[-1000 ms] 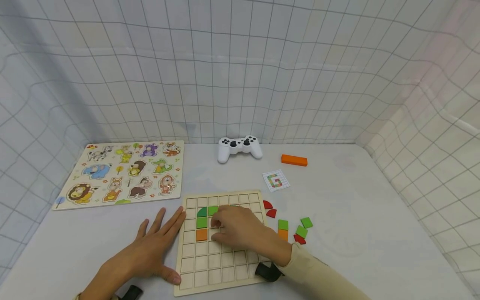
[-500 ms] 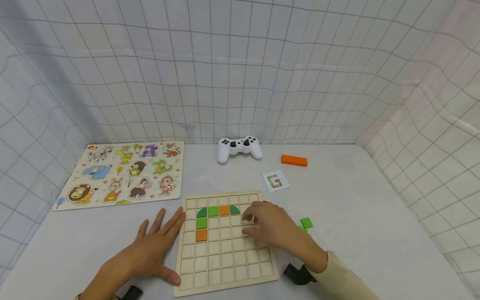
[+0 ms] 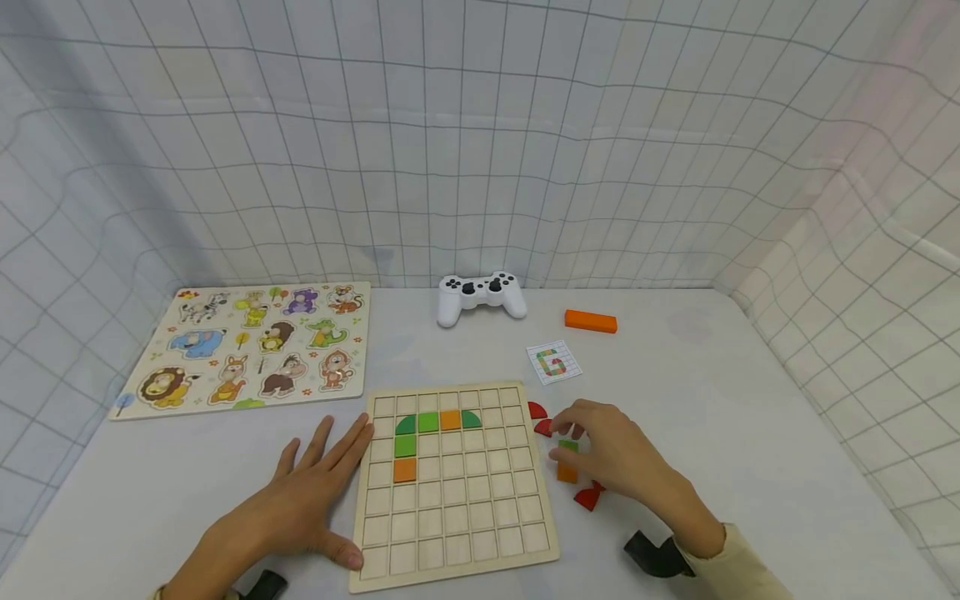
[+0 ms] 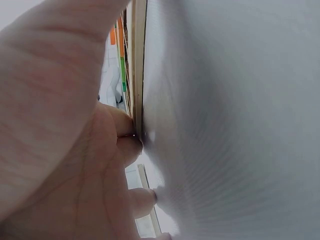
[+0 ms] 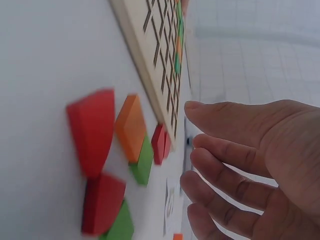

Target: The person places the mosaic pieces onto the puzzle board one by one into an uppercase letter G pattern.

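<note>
My left hand (image 3: 300,496) lies spread on the table, its fingertips and thumb touching the left edge of the wooden grid board (image 3: 450,554). Coloured tiles sit in the board: dark green quarter-rounds (image 3: 406,425), green squares (image 3: 428,422) and orange squares (image 3: 405,470). Right of the board, my right hand (image 3: 622,454) hovers over loose tiles, fingers loosely bent and holding nothing in the right wrist view. Beneath it are an orange square (image 5: 131,127), a green square (image 5: 143,162) and red quarter-rounds (image 5: 92,132). It hides some of these tiles in the head view.
A pattern card (image 3: 553,362) showing a G-like shape lies behind the tiles. Farther back are an orange block (image 3: 590,322) and a white game controller (image 3: 482,297). An animal puzzle board (image 3: 247,350) lies at the back left. Grid-patterned cloth walls (image 3: 480,167) surround the table.
My right hand has moved right, off the board and over the loose tiles, uncovering the orange square and dark green quarter-round in the top row. My left hand has stayed put.
</note>
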Demonstrator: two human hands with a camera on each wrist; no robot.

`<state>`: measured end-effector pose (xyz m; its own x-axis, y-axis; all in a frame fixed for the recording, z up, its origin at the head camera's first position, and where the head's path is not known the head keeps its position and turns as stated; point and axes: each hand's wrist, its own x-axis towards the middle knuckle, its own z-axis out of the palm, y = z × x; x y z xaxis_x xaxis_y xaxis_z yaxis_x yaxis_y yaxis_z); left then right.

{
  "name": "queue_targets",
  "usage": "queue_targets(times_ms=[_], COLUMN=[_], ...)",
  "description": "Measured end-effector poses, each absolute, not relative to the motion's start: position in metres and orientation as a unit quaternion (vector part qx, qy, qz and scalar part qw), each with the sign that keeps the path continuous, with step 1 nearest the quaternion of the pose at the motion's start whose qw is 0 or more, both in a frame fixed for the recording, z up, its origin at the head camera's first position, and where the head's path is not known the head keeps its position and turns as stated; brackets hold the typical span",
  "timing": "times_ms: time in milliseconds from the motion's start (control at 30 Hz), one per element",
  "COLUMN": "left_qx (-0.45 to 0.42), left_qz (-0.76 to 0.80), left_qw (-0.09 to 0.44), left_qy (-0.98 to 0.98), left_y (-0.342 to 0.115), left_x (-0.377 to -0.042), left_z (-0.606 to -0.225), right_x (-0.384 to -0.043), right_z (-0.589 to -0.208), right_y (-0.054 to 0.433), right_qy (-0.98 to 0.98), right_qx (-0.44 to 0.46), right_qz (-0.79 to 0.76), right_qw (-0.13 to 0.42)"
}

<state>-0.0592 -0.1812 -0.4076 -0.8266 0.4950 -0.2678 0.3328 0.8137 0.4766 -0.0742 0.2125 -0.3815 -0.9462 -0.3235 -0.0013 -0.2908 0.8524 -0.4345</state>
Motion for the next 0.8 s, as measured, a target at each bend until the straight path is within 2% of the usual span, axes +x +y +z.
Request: queue_targets(times_ms=[367, 800], left_qx=[0.22, 0.216], left_qz=[0.204, 0.196], left_qw=[0.196, 0.198], left_qy=[0.934, 0.936], left_y=[-0.181, -0.18], left_x=[-0.059, -0.06], left_z=[-0.407, -0.408], right_x=[-0.073, -0.074], right_z=[-0.391, -0.4], right_y=[0.242, 0.251], right_qy=[0.971, 0.961], right_qx=[-0.105, -0.149], right_qz=[-0.21, -0.226], right_qw=[0.05, 0.05])
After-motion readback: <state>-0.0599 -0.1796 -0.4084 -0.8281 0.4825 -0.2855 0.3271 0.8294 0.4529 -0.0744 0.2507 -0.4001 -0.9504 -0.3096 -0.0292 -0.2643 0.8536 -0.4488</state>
